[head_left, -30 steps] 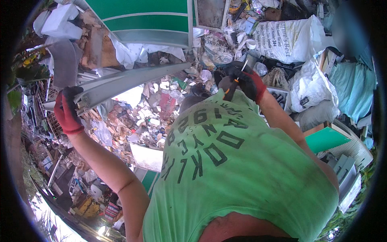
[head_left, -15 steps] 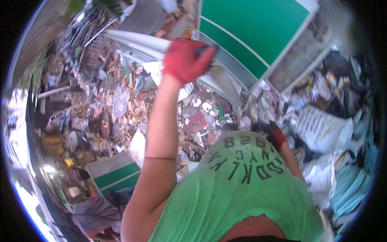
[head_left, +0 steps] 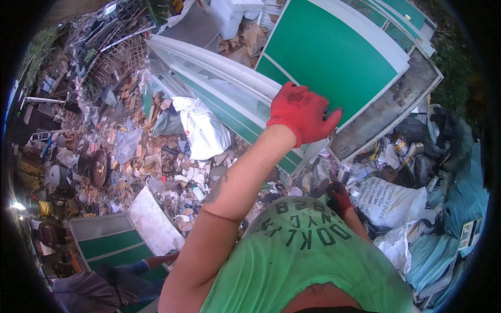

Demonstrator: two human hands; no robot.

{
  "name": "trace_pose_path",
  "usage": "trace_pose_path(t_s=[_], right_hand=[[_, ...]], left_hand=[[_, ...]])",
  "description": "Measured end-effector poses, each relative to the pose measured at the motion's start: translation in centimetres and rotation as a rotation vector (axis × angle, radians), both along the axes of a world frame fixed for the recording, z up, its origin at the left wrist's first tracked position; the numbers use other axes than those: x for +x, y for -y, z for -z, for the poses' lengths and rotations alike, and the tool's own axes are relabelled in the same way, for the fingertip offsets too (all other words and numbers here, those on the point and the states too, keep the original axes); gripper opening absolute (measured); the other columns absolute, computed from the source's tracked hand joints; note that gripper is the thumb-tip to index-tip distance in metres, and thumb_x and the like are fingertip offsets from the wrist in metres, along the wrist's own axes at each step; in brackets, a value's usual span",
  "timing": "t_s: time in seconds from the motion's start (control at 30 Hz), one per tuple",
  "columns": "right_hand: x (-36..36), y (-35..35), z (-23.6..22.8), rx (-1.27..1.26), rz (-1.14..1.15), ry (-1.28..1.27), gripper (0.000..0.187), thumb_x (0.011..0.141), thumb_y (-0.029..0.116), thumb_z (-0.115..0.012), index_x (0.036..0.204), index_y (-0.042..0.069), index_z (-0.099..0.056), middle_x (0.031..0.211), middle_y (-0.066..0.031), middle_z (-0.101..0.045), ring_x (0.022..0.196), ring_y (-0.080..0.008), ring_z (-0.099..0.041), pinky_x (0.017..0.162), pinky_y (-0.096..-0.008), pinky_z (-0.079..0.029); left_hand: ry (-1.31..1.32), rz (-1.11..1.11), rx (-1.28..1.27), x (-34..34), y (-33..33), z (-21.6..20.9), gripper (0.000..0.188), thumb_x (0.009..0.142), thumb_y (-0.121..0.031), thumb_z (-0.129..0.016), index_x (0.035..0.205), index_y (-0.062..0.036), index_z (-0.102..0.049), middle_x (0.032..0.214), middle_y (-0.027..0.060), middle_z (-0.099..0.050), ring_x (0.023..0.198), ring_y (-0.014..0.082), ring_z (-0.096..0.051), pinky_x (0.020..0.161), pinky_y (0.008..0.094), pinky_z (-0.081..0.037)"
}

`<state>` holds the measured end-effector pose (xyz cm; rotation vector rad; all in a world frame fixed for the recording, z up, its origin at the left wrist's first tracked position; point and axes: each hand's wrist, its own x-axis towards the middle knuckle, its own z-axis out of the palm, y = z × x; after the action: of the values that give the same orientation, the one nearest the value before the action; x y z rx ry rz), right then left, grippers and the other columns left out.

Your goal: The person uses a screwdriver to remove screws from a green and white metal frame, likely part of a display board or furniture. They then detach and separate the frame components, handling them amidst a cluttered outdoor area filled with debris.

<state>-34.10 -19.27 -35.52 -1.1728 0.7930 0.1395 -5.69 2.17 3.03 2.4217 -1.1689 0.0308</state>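
My left hand (head_left: 302,115), in a red glove, is closed around the near end of a long white-framed panel (head_left: 224,65). This panel stands tilted on its edge, with clear plastic and a green face along its side. Right behind the hand leans a larger green panel (head_left: 329,44) with white borders. My right hand (head_left: 340,197), in a red and dark glove, is low beside my shirt, over the rubbish. Its fingers are partly hidden, and whether they hold anything does not show.
A white sack (head_left: 203,128) lies on debris left of the panel. Filled white bags (head_left: 391,201) and teal sheeting (head_left: 438,261) are heaped at right. At lower left, another person's arm (head_left: 156,261) is beside a green and grey panel (head_left: 107,235) and a pale board (head_left: 154,216).
My left hand has shifted right and nearer with the white-framed panel's end. More of that panel and of the white sack shows. The view has also shifted.
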Motion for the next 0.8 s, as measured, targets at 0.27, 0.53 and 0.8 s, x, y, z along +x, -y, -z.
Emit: trace_pose_path(t_s=[0.27,0.53,0.8], right_hand=[[2.9,0.0,-1.3,-0.229,-0.264,-0.017,0.041,0.087,0.015,-0.073,0.127,0.008,-0.066,0.121,-0.0058,-0.069,0.107,-0.0173,-0.065,0.090,-0.0336,-0.054],[7.4,-2.7,-5.6,-0.082,-0.190,-0.062,0.036,0.094,0.021,-0.068,0.128,0.013,-0.063,0.111,-0.0088,-0.069,0.083,-0.0169,-0.067,0.061,-0.0332,-0.055],[8.7,-1.0,-6.2,-0.106,-0.384,-0.212,0.035,0.090,0.030,-0.073,0.121,0.015,-0.069,0.092,-0.0017,-0.069,0.072,-0.0134,-0.063,0.057,-0.0295,-0.049]], left_hand=[[-0.031,-0.013,0.073,-2.1,-3.2,0.3,0.042,0.089,-0.054,-0.055,0.093,-0.0169,-0.075,0.089,0.0069,-0.073,0.112,0.0303,-0.063,0.113,0.0477,-0.032],[0.177,0.035,-0.118,-1.9,-3.1,0.9,0.036,0.080,-0.047,-0.069,0.085,-0.0115,-0.076,0.081,0.0083,-0.074,0.086,0.0293,-0.067,0.088,0.0451,-0.046],[0.178,0.056,-0.181,-1.8,-3.2,1.0,0.026,0.072,-0.038,-0.076,0.081,-0.0131,-0.073,0.080,0.0040,-0.072,0.082,0.0290,-0.066,0.083,0.0435,-0.047]])
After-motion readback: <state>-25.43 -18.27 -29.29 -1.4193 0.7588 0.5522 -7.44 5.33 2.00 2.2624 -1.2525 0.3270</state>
